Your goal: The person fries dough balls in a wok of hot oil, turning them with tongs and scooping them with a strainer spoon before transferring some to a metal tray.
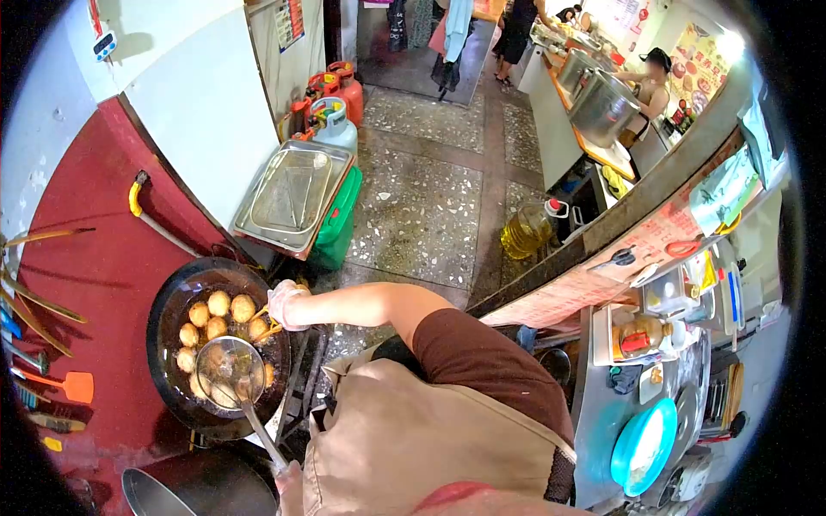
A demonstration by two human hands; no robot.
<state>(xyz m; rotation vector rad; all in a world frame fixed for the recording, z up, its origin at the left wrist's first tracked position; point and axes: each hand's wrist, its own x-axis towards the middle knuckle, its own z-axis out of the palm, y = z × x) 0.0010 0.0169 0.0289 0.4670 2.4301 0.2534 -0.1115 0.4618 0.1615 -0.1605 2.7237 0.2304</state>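
A dark wok (163, 353) of oil at the left holds several round golden-brown fried balls (218, 303). My right hand (288, 307), in what looks like a thin pale glove, reaches over the wok's near rim. It is closed around yellowish wooden chopsticks (270, 330), whose tips are beside a ball. My left hand (291, 483) shows only partly at the bottom edge, closed on the long handle of a metal skimmer (231, 361). The skimmer's round head is in the wok, over some of the balls.
Below the wok stands a large dark metal pot (202, 486). A metal tray (288, 193) rests above a green bin (337, 225), with gas cylinders (334, 125) behind. An oil jug (529, 230) is on the floor. A turquoise basin (644, 447) sits right; another person (652, 90) is behind the counter.
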